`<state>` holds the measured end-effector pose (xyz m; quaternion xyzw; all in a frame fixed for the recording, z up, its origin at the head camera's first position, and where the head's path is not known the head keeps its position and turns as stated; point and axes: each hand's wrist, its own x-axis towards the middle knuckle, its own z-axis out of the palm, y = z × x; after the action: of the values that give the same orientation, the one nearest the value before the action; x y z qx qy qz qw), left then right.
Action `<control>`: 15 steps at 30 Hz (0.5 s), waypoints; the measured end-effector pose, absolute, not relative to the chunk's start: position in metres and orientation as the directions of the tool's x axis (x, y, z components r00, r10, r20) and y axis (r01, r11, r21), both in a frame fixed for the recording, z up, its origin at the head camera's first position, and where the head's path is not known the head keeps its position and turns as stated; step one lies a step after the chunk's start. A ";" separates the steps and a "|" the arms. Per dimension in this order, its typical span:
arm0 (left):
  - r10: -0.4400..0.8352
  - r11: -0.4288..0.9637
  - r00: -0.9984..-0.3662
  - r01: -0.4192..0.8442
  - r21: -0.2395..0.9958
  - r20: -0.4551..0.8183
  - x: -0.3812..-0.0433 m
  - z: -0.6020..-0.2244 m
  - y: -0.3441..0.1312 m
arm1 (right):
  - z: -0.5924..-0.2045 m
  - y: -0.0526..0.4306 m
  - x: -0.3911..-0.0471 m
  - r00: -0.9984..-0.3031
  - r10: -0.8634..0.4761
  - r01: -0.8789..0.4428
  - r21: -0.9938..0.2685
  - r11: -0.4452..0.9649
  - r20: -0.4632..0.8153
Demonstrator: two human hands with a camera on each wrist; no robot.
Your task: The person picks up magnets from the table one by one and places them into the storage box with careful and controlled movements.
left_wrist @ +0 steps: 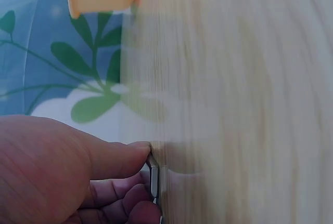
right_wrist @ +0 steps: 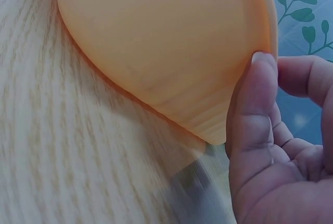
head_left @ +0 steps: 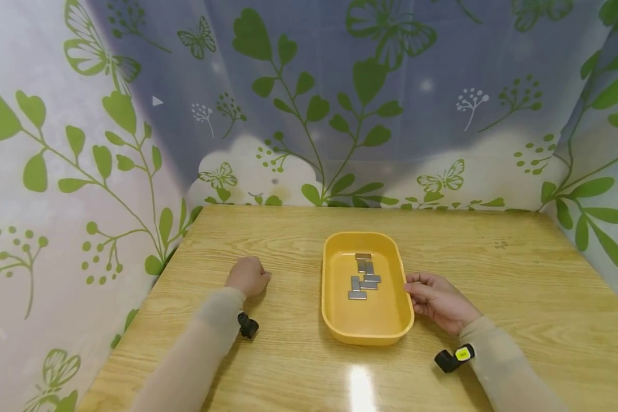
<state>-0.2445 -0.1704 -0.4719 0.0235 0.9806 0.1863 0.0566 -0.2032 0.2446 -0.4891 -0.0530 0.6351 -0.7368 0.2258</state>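
A yellow plastic tray (head_left: 368,320) sits on the wooden table, with several small flat metal bars (head_left: 357,296) lying inside, some touching end to side. To its left, my left hand (head_left: 247,276) is low over the tabletop with curled fingers. The left wrist view shows its thumb and fingers pinching a small shiny metal bar (left_wrist: 154,181) right at the table surface; part of the bar is hidden by the fingers. On the tray's right side, my right hand (head_left: 440,300) pinches the rim, thumb on one face and index finger at the edge in the right wrist view.
The wooden table (head_left: 288,366) reaches back to a leaf-and-butterfly patterned curtain (head_left: 298,149), which also hangs at the left and right sides. A black camera (head_left: 248,325) is strapped to the left wrist and another (head_left: 447,361) to the right.
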 end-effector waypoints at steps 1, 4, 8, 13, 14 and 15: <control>0.073 0.928 -0.992 0.031 0.372 -0.099 -0.244 -0.472 -0.167 | -0.489 0.245 -0.203 -0.893 -0.400 0.264 -0.960 -0.091 -0.208; 0.096 0.925 -0.992 0.057 0.375 -0.087 -0.244 -0.473 -0.156 | -0.487 0.245 -0.203 -0.892 -0.401 0.264 -0.960 -0.090 -0.207; 0.117 0.914 -0.990 0.076 0.398 -0.081 -0.240 -0.473 -0.141 | -0.487 0.245 -0.203 -0.892 -0.399 0.265 -0.961 -0.084 -0.211; 0.137 0.904 -0.988 0.094 0.417 -0.074 -0.234 -0.472 -0.123 | -0.488 0.245 -0.204 -0.894 -0.393 0.265 -0.961 -0.080 -0.214; 0.140 0.903 -0.988 0.098 0.418 -0.070 -0.233 -0.473 -0.121 | -0.489 0.245 -0.204 -0.894 -0.393 0.264 -0.961 -0.079 -0.214; 0.142 0.902 -0.988 0.103 0.418 -0.063 -0.233 -0.473 -0.119 | -0.489 0.245 -0.204 -0.894 -0.393 0.263 -0.962 -0.078 -0.213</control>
<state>-0.2328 -0.1187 -0.4730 0.0630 0.9742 0.2118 0.0459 -0.2036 0.2446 -0.4889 -0.0507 0.6410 -0.7323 0.2242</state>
